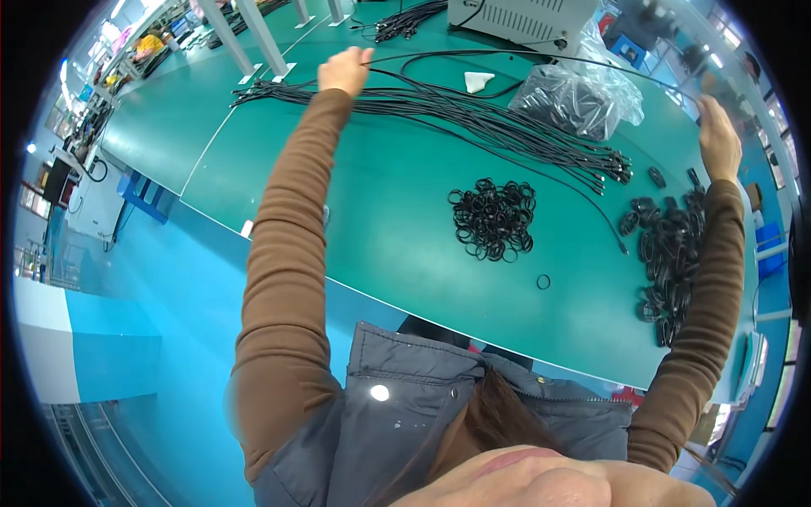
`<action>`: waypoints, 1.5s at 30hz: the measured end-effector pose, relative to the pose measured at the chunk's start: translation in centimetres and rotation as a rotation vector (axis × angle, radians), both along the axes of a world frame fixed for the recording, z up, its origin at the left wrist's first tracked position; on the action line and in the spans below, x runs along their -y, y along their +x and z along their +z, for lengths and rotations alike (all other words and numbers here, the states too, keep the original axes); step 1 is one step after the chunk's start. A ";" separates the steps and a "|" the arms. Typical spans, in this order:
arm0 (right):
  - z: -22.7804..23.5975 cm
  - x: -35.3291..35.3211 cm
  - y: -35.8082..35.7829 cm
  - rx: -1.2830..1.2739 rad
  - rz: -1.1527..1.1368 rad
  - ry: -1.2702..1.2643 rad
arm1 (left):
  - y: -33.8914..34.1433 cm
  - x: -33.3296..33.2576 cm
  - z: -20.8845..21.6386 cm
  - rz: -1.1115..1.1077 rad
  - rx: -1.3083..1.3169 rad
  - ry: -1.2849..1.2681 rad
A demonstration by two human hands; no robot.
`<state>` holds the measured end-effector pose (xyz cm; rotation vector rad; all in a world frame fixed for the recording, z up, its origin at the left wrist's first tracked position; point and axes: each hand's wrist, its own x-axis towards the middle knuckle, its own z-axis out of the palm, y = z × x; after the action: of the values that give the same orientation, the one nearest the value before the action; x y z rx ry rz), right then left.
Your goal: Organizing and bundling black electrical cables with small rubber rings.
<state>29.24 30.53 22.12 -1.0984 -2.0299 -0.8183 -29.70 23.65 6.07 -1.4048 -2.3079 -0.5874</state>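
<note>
A single black cable (541, 57) is stretched out in an arc over the green table (389, 228). My left hand (345, 69), at the far left of the table, pinches one end of it. My right hand (718, 135), far out to the right, grips the other end. Under the stretched cable lies a long bundle of black cables (473, 118), running from the far left down toward the right. A heap of small black rings (494, 220) sits at the middle of the table, with one loose ring (543, 281) nearer to me.
A pile of coiled black cables (672, 253) lies at the right edge. A clear plastic bag of black parts (579, 97) and a white machine (519, 19) stand at the back. A white scrap (477, 81) lies near them. The floor at left is blue.
</note>
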 end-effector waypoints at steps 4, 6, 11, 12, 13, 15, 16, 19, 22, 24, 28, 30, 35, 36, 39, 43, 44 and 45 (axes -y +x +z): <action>-6.0 -3.5 8.9 -0.137 -0.291 -0.163 | -4.1 0.5 0.9 0.025 0.024 -0.016; -8.9 -4.2 10.0 -0.178 -0.477 -0.290 | -5.6 1.0 1.4 0.141 -0.094 -0.090; -12.4 -5.2 12.1 -0.087 -0.767 -0.496 | -2.6 0.1 6.2 0.111 -0.108 -0.143; -13.0 -5.2 11.4 -0.048 -0.837 -0.547 | -0.9 0.4 7.6 0.044 -0.060 -0.131; -13.4 -4.9 10.1 -0.008 -0.903 -0.600 | 1.4 0.9 9.1 -0.021 -0.012 -0.120; -14.7 -6.8 9.3 -0.105 -0.585 -0.535 | 6.9 -0.4 11.9 -0.108 -0.009 -0.219; -15.4 -7.4 8.5 -0.173 -0.233 -0.452 | 9.1 -0.1 12.8 -0.139 -0.032 -0.266; -10.4 1.8 -11.9 -0.292 0.478 -0.413 | 11.8 2.1 13.3 -0.305 -0.089 -0.280; -10.6 5.1 -17.3 -0.353 0.730 -0.502 | 17.2 5.1 14.1 -0.698 0.178 -0.210; -11.0 6.7 -17.3 -0.476 0.783 -0.694 | 19.0 8.8 14.2 -0.814 0.336 -0.252; -10.0 9.3 -15.7 -0.428 0.863 -0.803 | 20.7 15.9 11.1 -1.127 1.609 -0.448; -7.9 11.1 -15.3 -0.327 0.914 -0.507 | 22.6 18.5 8.6 -1.243 1.873 -0.566; -1.4 15.5 -12.2 -0.151 0.908 -0.408 | 29.0 24.9 11.4 -1.949 2.226 -0.585; -1.9 17.2 -9.2 -0.120 0.863 -0.417 | 28.4 26.0 13.2 -2.177 2.253 -0.412; -3.4 23.6 9.6 -0.040 0.753 -0.415 | 24.9 29.1 18.2 -2.740 2.386 -0.047; -1.2 31.9 -1.5 0.084 0.736 -0.353 | 21.1 33.3 17.7 -2.665 2.451 0.800; 0.4 33.7 -3.7 0.119 0.672 -0.326 | 22.8 32.1 17.6 -2.516 2.500 0.482; 1.7 35.2 -4.6 0.155 0.618 -0.303 | 24.2 30.2 17.1 -2.377 2.485 0.550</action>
<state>24.69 -4.67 23.84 -0.4965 -2.4836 -0.2899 -5.53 -6.52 23.12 0.6556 -0.8464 1.2823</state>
